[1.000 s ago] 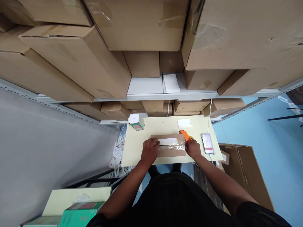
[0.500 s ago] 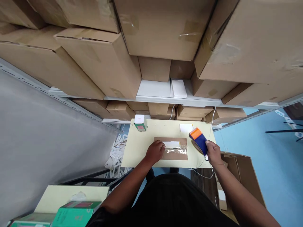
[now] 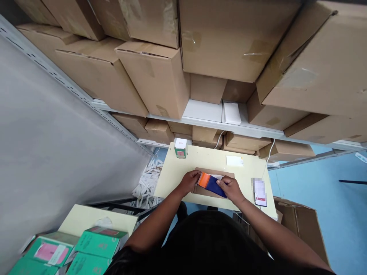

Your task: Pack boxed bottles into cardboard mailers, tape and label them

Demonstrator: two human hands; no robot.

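Note:
My right hand grips a blue and orange tape dispenser, thumb on top of its blue end. The dispenser lies over a flat cardboard box on the cream table, its orange end pointing left. Closed fingers of my left hand are at the box's left end, close to the orange end; what they pinch, if anything, cannot be made out. Part of a white slip shows on the box behind the dispenser.
On the table are a small green and white box, a white card and a phone. Shelves of cardboard boxes rise behind. Green boxes stand lower left, and an open carton is at right.
My right hand has brought the tape dispenser left, from the table's right side onto the cardboard box. The phone has come into full view. My left hand stays at the box's left end.

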